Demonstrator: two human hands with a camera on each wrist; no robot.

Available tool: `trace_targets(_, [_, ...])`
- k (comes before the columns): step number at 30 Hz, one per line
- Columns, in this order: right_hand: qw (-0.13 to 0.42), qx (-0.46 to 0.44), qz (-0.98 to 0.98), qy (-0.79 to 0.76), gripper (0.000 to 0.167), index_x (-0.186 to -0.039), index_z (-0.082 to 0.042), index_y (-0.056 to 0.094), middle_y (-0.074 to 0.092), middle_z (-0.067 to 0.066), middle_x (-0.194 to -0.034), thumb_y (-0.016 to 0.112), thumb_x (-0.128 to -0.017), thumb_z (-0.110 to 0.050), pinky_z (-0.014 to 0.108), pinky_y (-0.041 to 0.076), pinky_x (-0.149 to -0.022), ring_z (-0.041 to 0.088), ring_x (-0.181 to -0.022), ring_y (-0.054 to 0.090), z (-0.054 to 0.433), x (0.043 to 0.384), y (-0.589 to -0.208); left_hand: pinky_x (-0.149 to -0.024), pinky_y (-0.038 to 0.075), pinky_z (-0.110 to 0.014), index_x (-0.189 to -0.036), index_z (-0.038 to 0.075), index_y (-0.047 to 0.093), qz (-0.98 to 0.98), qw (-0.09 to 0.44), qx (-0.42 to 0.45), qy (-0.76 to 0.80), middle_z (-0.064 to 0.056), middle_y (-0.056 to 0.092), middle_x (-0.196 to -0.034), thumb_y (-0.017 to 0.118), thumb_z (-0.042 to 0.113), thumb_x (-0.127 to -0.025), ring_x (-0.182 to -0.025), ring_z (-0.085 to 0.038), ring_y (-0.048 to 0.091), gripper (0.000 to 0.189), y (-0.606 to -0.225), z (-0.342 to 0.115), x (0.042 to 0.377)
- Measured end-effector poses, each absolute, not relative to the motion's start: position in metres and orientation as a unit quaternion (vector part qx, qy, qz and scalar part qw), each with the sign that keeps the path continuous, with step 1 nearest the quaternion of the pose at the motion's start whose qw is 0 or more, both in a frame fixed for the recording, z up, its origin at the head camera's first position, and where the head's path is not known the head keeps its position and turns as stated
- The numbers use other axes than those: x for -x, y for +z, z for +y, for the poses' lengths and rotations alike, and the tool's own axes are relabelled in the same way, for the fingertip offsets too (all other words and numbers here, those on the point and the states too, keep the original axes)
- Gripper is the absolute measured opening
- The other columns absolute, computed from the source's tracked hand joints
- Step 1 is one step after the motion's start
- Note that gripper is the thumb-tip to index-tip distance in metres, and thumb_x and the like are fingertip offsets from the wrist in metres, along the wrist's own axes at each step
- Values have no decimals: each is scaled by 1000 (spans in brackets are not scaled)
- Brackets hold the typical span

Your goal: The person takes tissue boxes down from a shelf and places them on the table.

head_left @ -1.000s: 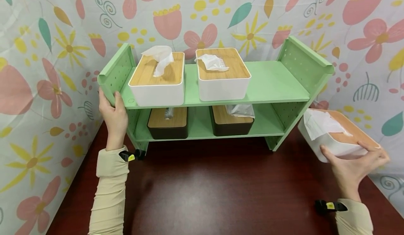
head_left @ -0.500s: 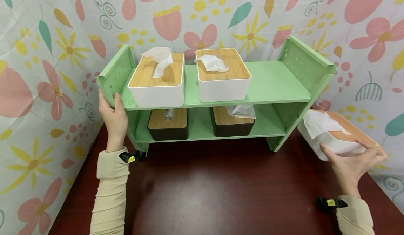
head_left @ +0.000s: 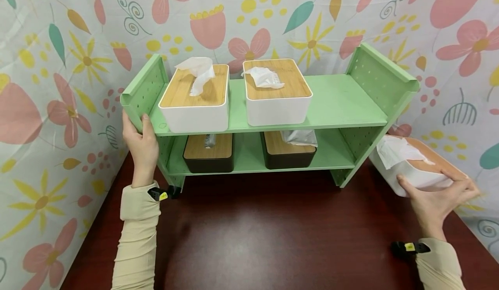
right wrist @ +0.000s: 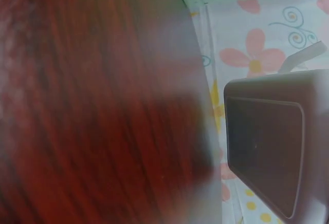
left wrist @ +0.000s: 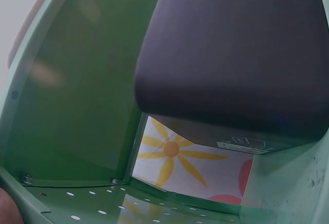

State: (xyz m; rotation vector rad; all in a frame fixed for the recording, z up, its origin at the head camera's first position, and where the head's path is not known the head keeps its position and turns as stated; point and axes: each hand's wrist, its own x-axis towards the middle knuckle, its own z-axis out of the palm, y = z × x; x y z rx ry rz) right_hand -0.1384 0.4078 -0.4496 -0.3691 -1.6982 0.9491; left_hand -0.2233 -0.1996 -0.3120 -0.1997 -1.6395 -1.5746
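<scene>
- The person's right grip (head_left: 438, 203) clasps a wood-topped, white rectangular tissue box (head_left: 419, 169) by its near right end; the box reaches ahead and leftward, clear of the dark red desk (head_left: 249, 238).
- Looks to me like a holding-and-steadying step; the next move seems to call for a firm, level hold.
- Well left, the left grip (head_left: 142, 151) is curled round the near edge of a pale green, two-tier shelf (head_left: 347, 104).
- Farther off, between both grips: two matching white boxes (head_left: 278, 110).
</scene>
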Motion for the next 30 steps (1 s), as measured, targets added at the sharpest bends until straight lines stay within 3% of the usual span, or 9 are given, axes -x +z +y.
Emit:
trace_targets(4, [550,154,-723,388,77,-110,-33,49,26,-12,-114,93,-49,-22,26,19,-111,10,-126,20,421,142,-459,-91,48,-25,-138,6,46,-653,416,78,-628,-13,57,-123,42,5,-99,-110,-21,58,40,-312,-199,222])
trace_targets(11, [543,156,-725,395,71,-111,-28,50,25,-10,-113,90,-54,-20,24,11,-114,11,-128,19,393,131,-437,-93,48,-27,-139,7,46,-653,416,81,-627,-14,57,-126,42,5,-99,-113,-23,58,40,-312,-198,222])
trace_targets(21, [549,155,-728,380,74,-112,-33,51,25,-10,-113,92,-51,-22,25,21,-107,5,-119,22,412,140,-454,-94,47,-26,-139,6,46,-659,413,72,-624,-15,56,-127,41,4,-99,-114,-24,57,41,-311,-197,222])
trace_targets(30, [535,148,-728,402,71,-114,-26,52,24,-10,-113,90,-54,-19,24,21,-106,5,-119,21,395,134,-435,-101,44,-30,-142,7,43,-650,419,72,-629,-13,55,-133,40,-1,-97,-122,-20,54,46,-306,-194,219])
